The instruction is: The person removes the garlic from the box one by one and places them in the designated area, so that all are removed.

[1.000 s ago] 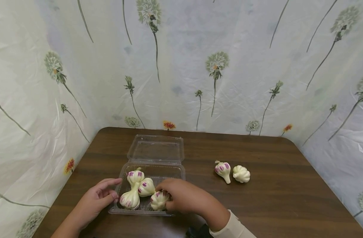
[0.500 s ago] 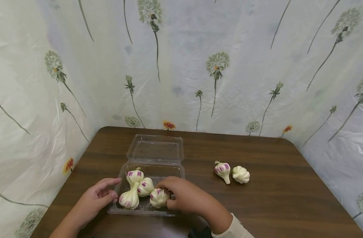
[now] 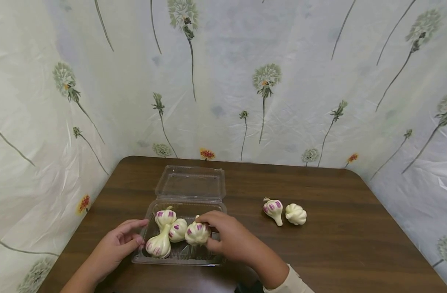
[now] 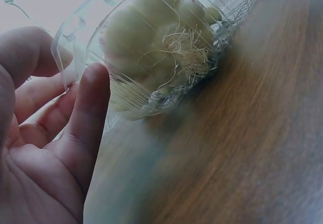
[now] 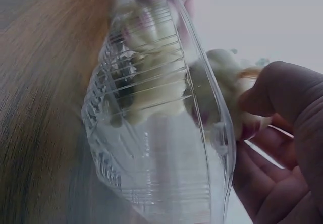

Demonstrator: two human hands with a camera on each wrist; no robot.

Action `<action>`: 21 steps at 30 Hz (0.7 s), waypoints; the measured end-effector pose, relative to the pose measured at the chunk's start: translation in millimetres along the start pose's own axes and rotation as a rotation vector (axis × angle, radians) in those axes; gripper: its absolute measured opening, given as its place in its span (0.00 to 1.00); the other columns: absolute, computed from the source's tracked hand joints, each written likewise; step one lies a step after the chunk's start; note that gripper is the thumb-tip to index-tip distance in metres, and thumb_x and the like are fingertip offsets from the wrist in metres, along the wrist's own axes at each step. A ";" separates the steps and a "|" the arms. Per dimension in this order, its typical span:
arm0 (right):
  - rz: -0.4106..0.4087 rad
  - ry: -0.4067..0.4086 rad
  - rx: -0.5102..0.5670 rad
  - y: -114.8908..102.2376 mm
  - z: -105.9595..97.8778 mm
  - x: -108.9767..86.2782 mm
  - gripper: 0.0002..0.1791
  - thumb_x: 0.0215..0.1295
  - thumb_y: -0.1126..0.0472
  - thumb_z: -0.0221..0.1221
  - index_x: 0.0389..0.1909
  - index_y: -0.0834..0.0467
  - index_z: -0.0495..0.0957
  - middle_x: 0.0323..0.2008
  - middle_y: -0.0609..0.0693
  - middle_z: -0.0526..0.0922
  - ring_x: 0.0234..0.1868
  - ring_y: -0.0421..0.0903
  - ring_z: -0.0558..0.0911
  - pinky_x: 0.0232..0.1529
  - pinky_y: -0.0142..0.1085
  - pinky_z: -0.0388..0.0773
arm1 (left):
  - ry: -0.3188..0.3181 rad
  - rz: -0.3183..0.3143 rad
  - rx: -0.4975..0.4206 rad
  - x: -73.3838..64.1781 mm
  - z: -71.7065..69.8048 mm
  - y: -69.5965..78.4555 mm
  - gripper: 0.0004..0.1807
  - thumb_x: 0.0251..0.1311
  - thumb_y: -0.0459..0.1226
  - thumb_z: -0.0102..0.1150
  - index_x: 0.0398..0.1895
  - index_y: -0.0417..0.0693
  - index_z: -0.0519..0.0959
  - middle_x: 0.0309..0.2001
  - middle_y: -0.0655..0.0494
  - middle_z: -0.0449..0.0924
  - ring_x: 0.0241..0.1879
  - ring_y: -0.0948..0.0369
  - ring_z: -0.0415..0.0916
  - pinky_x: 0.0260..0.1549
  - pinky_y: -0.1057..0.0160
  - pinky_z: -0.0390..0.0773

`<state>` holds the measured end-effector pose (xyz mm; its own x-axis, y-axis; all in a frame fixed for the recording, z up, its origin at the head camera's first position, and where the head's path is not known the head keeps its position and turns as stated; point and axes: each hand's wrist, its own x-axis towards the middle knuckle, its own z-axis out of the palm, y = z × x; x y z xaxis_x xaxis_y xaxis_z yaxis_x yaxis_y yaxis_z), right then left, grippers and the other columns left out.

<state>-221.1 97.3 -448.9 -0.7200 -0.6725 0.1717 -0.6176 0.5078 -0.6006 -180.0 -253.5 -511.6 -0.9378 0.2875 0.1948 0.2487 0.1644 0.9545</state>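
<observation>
My left hand (image 3: 121, 245) grips the left rim of a clear plastic clamshell container (image 3: 179, 262) between thumb and fingers. In the left wrist view, the thumb (image 4: 90, 105) lies along the outside of the rim. My right hand (image 3: 228, 236) holds a purple-streaked white garlic bulb (image 3: 197, 235) over the right part of the container; its lower side is hidden in the head view. The right wrist view shows that bulb (image 5: 247, 100) at rim height between thumb and fingers. Inside the container lie an upper bulb (image 3: 165, 217), a middle bulb (image 3: 178, 231) and a lower bulb (image 3: 158, 246).
The container's lid (image 3: 190, 183) lies folded back toward the wall. Right of it on the brown wooden table (image 3: 340, 244) are a purple-striped garlic bulb (image 3: 273, 210) and a plain white one (image 3: 296, 214). A dandelion-print sheet (image 3: 216, 81) hangs behind the table. Something dark (image 3: 250, 286) sits near my right sleeve.
My right hand has shifted the garlic bulb slightly upward in the head view, away from the container's front edge, and its stem now shows. The left hand stays on the rim.
</observation>
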 end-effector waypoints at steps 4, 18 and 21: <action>-0.009 0.050 0.037 2.3 0.1 -1.9 0.27 0.64 0.69 0.62 0.65 0.51 0.79 0.63 0.44 0.80 0.57 0.38 0.79 0.58 0.35 0.82 | 0.006 -0.007 0.004 -0.2 0.1 -0.1 0.24 0.74 0.29 0.59 0.69 0.28 0.71 0.62 0.62 0.76 0.43 0.64 0.84 0.42 0.66 0.86; -0.005 0.146 0.155 12.2 -4.1 -11.4 0.29 0.62 0.73 0.61 0.65 0.54 0.77 0.65 0.47 0.78 0.66 0.45 0.78 0.63 0.35 0.80 | 0.002 -0.006 0.005 -0.1 0.6 1.0 0.24 0.74 0.29 0.58 0.69 0.27 0.70 0.63 0.61 0.76 0.43 0.64 0.84 0.42 0.67 0.86; 0.007 0.155 0.167 14.4 -4.5 -13.6 0.29 0.62 0.74 0.61 0.65 0.56 0.77 0.65 0.48 0.78 0.67 0.46 0.78 0.64 0.35 0.80 | 0.002 -0.010 0.003 0.0 1.0 1.3 0.24 0.74 0.29 0.59 0.69 0.27 0.70 0.63 0.62 0.76 0.43 0.64 0.84 0.42 0.67 0.86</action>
<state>-221.6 116.2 -456.4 -0.7720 -0.5720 0.2773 -0.5608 0.4074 -0.7208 -179.4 -252.3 -510.6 -0.9407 0.2836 0.1859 0.2400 0.1696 0.9558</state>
